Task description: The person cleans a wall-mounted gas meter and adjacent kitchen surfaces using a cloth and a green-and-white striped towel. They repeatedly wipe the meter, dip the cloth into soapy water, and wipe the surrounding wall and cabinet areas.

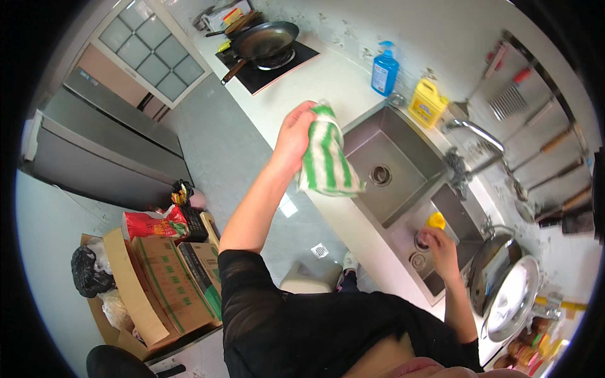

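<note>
A green-and-white striped piece, cloth or a soft bag (328,158), hangs bunched from my left hand (295,134), pinched near its top. It is held above the front edge of the counter, beside the large basin of the steel sink (401,193). Over the smaller basin (453,208), my right hand (440,248) hovers with loosely bent fingers and nothing visible in them. A small yellow object (436,220) shows just beyond those fingertips; whether they touch it is unclear.
Behind the sink stand a blue pump bottle (385,71), a yellow jug (427,104) and a faucet (477,137). A wok (264,41) sits on the cooktop (250,75). Pan lids (513,297) lean at the right. Cardboard boxes (165,283) and a stool (312,279) are below.
</note>
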The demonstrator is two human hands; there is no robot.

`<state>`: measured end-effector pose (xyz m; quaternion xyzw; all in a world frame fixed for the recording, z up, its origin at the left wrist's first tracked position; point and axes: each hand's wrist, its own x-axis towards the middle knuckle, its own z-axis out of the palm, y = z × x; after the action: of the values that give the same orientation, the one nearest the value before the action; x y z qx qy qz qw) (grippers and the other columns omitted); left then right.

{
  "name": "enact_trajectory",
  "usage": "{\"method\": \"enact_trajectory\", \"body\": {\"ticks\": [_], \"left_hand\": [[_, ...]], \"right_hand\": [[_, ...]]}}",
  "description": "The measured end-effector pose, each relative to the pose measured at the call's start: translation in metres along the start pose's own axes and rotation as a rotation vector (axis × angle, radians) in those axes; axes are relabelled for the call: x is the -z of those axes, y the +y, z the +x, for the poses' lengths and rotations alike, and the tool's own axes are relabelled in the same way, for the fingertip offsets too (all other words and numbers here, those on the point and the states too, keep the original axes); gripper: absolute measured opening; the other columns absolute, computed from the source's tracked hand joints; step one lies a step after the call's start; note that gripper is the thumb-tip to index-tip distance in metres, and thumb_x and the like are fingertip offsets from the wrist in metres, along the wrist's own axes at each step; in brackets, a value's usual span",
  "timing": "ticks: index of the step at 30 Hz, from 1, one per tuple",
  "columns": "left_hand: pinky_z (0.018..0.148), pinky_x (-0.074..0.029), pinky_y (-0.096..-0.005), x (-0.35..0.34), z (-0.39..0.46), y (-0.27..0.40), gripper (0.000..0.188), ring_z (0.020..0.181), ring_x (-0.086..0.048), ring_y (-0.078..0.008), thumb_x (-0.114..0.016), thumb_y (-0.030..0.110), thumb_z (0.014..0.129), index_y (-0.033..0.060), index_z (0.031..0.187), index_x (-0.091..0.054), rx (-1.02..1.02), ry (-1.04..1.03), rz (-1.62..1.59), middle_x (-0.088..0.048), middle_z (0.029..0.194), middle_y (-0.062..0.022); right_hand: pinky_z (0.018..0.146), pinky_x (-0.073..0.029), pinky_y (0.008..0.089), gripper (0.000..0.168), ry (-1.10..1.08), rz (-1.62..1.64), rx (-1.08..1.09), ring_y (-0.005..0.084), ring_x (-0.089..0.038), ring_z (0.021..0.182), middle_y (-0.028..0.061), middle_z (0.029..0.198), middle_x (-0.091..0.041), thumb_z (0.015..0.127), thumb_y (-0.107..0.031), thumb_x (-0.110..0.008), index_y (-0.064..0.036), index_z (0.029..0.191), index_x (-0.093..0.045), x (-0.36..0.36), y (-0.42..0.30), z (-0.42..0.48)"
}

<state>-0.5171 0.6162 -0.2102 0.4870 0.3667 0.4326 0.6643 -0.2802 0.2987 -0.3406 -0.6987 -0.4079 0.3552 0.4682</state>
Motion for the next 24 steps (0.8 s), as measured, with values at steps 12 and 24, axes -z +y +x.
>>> {"method": "enact_trajectory", "body": {"ticks": [12,24], "left_hand": [[0.086,-0.047,-0.0280,-0.267,-0.327,-0.108,0.027,0.100,-0.055,-0.0116,-0.057,0.012,0.095,0.0017,0.120,-0.053,-0.272,-1.181,0.371,-0.056,0.107,-0.0036],[0.076,-0.049,-0.0363,-0.465,-0.483,-0.103,0.019,0.083,-0.063,-0.0261,-0.058,0.009,0.085,-0.0007,0.101,-0.059,-0.447,-1.931,0.239,-0.064,0.092,-0.0150]], "right_hand": [[0.095,-0.046,0.0347,0.029,-0.131,0.679,-0.189,0.0178,-0.057,0.107,0.0069,0.116,-0.062,0.098,-0.022,-0.053,-0.003,0.121,-0.059,0.089,0.013,-0.195],[0.097,-0.044,0.0376,0.031,0.545,0.765,0.139,0.0199,-0.056,0.110,0.0069,0.118,-0.062,0.095,-0.024,-0.055,-0.006,0.119,-0.060,0.275,0.026,-0.356]]}}
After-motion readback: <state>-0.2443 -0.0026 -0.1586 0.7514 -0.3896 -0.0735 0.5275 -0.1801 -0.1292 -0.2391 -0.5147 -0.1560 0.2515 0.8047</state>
